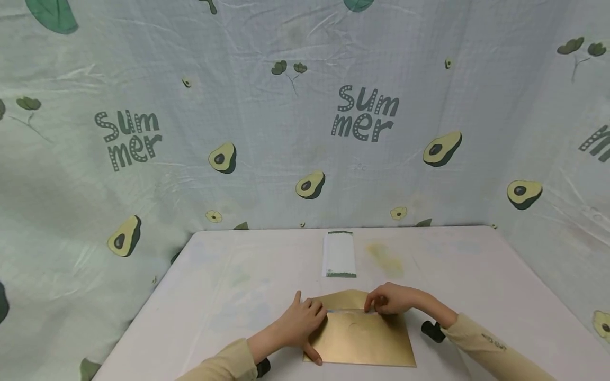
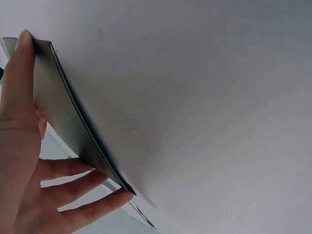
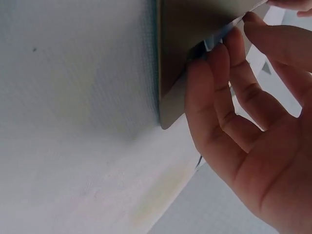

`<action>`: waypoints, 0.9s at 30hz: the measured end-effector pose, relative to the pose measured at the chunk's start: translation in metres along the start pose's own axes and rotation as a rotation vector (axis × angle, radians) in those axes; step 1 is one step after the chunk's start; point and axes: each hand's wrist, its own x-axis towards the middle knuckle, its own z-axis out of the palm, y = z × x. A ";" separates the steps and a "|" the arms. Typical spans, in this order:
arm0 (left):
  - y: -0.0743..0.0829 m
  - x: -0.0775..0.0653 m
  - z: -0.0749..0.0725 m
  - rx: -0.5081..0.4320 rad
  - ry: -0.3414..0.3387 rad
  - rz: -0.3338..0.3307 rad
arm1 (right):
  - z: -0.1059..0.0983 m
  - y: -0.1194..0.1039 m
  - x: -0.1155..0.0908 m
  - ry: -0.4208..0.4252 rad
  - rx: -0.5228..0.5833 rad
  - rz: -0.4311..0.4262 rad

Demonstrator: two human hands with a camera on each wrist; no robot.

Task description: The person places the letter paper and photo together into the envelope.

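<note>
A gold envelope (image 1: 362, 338) lies on the table with its pointed flap (image 1: 348, 297) folded back away from the person. At its left side, my left hand (image 1: 301, 325) holds it, thumb at the near left corner and fingers spread toward the opening. My right hand (image 1: 392, 299) has its curled fingers at the right part of the opening, pinching near the pocket's edge. Between these fingertips in the right wrist view, a small pale blue strip (image 3: 214, 41) shows inside the opening. The rest of that strip is hidden in the envelope.
Farther back on the table (image 1: 248, 296) lies a white rectangular packet (image 1: 340, 255) with green grass print at both ends. Dark wrist-worn devices show beside the right wrist (image 1: 432, 332) and left wrist (image 1: 263, 368). A printed cloth (image 1: 267, 116) hangs behind.
</note>
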 end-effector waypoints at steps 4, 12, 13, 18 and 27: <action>0.000 0.001 -0.001 0.007 -0.006 0.007 | -0.002 -0.002 -0.001 -0.018 0.001 0.008; 0.001 0.001 -0.003 -0.002 -0.020 0.007 | -0.008 -0.001 0.001 0.018 0.008 0.040; 0.001 0.002 -0.003 -0.003 -0.019 0.007 | -0.010 0.001 0.002 0.028 0.015 0.042; 0.004 0.003 -0.004 -0.005 -0.019 0.007 | -0.017 0.023 0.013 0.090 0.123 0.103; 0.002 0.002 -0.005 -0.026 -0.051 -0.004 | -0.033 0.046 0.067 0.326 0.161 0.306</action>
